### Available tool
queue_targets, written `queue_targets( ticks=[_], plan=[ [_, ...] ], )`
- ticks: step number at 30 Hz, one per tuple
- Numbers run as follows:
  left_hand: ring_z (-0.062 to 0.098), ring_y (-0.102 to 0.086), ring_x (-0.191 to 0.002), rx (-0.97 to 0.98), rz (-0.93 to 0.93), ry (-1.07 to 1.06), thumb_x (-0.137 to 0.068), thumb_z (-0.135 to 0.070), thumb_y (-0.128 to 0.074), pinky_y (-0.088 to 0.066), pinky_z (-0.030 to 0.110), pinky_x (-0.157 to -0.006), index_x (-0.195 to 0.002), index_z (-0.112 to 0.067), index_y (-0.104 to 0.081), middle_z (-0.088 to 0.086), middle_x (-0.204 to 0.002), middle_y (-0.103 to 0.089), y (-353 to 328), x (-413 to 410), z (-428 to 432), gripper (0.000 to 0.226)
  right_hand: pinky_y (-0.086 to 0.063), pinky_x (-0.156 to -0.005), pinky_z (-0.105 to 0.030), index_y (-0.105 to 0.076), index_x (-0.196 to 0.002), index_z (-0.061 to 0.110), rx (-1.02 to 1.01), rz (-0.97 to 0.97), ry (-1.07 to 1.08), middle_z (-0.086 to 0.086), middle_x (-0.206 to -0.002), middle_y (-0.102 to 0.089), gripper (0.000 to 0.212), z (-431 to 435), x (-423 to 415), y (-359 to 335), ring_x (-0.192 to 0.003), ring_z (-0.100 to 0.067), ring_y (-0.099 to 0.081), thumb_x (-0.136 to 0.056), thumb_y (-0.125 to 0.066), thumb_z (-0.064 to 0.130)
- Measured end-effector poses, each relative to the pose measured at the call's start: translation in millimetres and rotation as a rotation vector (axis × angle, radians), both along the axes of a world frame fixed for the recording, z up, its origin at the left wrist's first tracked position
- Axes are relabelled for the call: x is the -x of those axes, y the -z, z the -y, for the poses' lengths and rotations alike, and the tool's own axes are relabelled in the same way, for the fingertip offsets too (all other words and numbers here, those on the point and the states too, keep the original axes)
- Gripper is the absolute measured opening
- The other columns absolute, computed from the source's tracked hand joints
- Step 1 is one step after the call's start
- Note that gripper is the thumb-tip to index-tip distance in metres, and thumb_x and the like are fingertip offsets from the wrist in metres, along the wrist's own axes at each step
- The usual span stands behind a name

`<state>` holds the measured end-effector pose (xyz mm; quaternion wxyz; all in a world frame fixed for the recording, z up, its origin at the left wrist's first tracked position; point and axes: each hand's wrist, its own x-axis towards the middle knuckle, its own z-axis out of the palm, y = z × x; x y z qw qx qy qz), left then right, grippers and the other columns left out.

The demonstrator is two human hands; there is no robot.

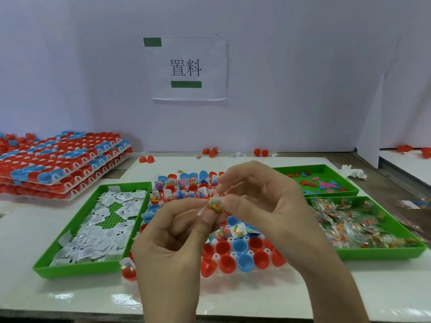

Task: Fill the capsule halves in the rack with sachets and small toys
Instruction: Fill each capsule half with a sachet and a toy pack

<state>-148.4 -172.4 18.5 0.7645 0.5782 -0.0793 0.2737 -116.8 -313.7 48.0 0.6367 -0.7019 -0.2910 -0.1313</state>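
Head view: my left grip [172, 241] and right grip [268, 206] meet above the rack [217, 256]. Both pinch one sachet [215, 205] of coloured beads between thumb and fingertips, and it is held clear of the rack. Below them, the capsule halves [240, 244] sit open side up, red and blue. The far rows already hold sachets and small bits; the near rows look bare.

To the left, touching the rack, is a green tray [70, 269] of white sachets [105, 229]; their print is too small to read. To the right, a second green tray [382, 252] holds clear sachets [349, 220] of coloured pieces. Behind it, a third tray [326, 167] holds flat toys [321, 183] in red, blue and pink.

A stack of filled racks [58, 159] stands at the far left of the table [233, 299]. Loose red halves [147, 159] lie along the back edge, and a crumpled tissue [353, 172] lies at the far right.

On the wall hangs a paper sign [189, 68] reading "置料", with a green block above the characters and another below.
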Motion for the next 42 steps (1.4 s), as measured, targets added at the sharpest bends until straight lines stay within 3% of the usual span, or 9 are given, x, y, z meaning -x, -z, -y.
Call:
queue_targets(
  ticks=[6, 10, 13, 16, 20, 24, 28, 39, 42],
  plan=[
    [0.019, -0.076, -0.074, -0.012, -0.051, 0.041, -0.063, -0.027, -0.077, -0.058, 0.019, -0.066, -0.096, -0.036, -0.075, 0.006, -0.076, -0.077, 1.6, -0.9, -4.8, 0.034, -0.059, -0.073, -0.023, -0.071, -0.091, 0.028, 0.065, 0.047, 0.060, 0.006, -0.084, -0.073, 0.025, -4.0, 0.5, 0.4, -0.081, -0.015, -0.072, -0.081, -0.080, 0.006],
    [0.026, -0.076, -0.083, 0.030, -0.128, 0.211, -0.061, -0.028, -0.078, -0.059, 0.023, -0.071, -0.091, -0.023, -0.080, 0.013, -0.084, -0.077, 3.5, -6.6, -18.5, 0.031, -0.058, -0.073, -0.023, -0.071, -0.091, 0.027, 0.062, 0.078, 0.052, 0.005, -0.083, -0.072, 0.026, -6.0, 1.0, 1.6, -0.080, -0.018, -0.071, -0.080, -0.081, 0.006],
    [0.027, -0.076, -0.083, -0.064, -0.153, 0.243, -0.059, -0.029, -0.079, -0.059, 0.022, -0.071, -0.088, -0.021, -0.081, 0.013, -0.085, -0.077, -1.7, -11.9, -35.4, 0.031, -0.058, -0.074, -0.021, -0.070, -0.095, 0.029, 0.090, 0.076, 0.065, 0.008, -0.084, -0.072, 0.024, -9.9, 0.0, 4.6, -0.082, -0.016, -0.071, -0.080, -0.080, 0.012],
    [0.012, -0.075, -0.078, -0.348, -0.153, 0.143, -0.061, -0.024, -0.082, -0.055, 0.013, -0.066, -0.083, -0.025, -0.081, 0.000, -0.081, -0.078, -11.1, -19.6, -59.3, 0.022, -0.058, -0.075, -0.020, -0.070, -0.098, 0.035, 0.104, 0.065, 0.140, 0.013, -0.087, -0.070, 0.026, -8.8, -3.6, 7.6, -0.085, -0.012, -0.069, -0.087, -0.075, 0.012],
    [-0.010, -0.067, -0.076, -1.037, -0.244, -0.023, -0.076, -0.009, -0.082, -0.046, -0.001, -0.067, -0.081, -0.032, -0.079, -0.023, -0.073, -0.073, -15.3, -34.4, -92.8, 0.023, -0.057, -0.073, -0.019, -0.071, -0.095, 0.036, 0.015, 0.032, 0.223, 0.011, -0.088, -0.071, 0.020, 1.8, -6.7, 7.7, -0.083, -0.012, -0.070, -0.090, -0.070, 0.017],
    [-0.019, -0.058, -0.085, -1.363, -0.271, -0.003, -0.082, -0.016, -0.078, -0.042, -0.004, -0.068, -0.086, -0.039, -0.076, -0.031, -0.075, -0.067, -8.8, -38.3, -105.8, 0.024, -0.056, -0.070, -0.016, -0.072, -0.092, 0.035, -0.018, 0.018, 0.239, 0.010, -0.087, -0.072, 0.018, 6.6, -7.2, 6.8, -0.079, -0.012, -0.071, -0.091, -0.068, 0.017],
    [-0.008, -0.064, -0.078, -1.494, -0.275, 0.015, -0.088, -0.021, -0.074, -0.049, 0.007, -0.071, -0.096, -0.038, -0.076, -0.029, -0.083, -0.066, -0.4, -39.8, -106.9, 0.019, -0.055, -0.072, -0.015, -0.072, -0.091, 0.031, 0.003, -0.011, 0.243, 0.012, -0.085, -0.071, 0.018, 7.1, -8.3, 8.5, -0.077, -0.009, -0.070, -0.092, -0.067, 0.014],
    [-0.013, -0.058, -0.077, -1.649, -0.305, -0.022, -0.087, -0.029, -0.073, -0.041, 0.004, -0.066, -0.098, -0.042, -0.075, -0.033, -0.080, -0.062, 4.2, -40.0, -125.4, 0.017, -0.055, -0.072, -0.014, -0.072, -0.087, 0.032, 0.027, -0.023, 0.235, 0.012, -0.083, -0.072, 0.021, 5.5, -12.1, 11.4, -0.077, -0.009, -0.070, -0.093, -0.065, 0.013],
    [-0.012, -0.056, -0.084, -1.710, -0.297, -0.006, -0.088, -0.035, -0.072, -0.045, 0.008, -0.077, -0.102, -0.046, -0.073, -0.032, -0.090, -0.065, 7.3, -39.5, -125.5, 0.018, -0.056, -0.074, -0.017, -0.073, -0.086, 0.033, 0.037, -0.038, 0.228, 0.010, -0.083, -0.072, 0.022, 3.8, -13.5, 12.7, -0.077, -0.011, -0.071, -0.093, -0.065, 0.013]
  ],
)
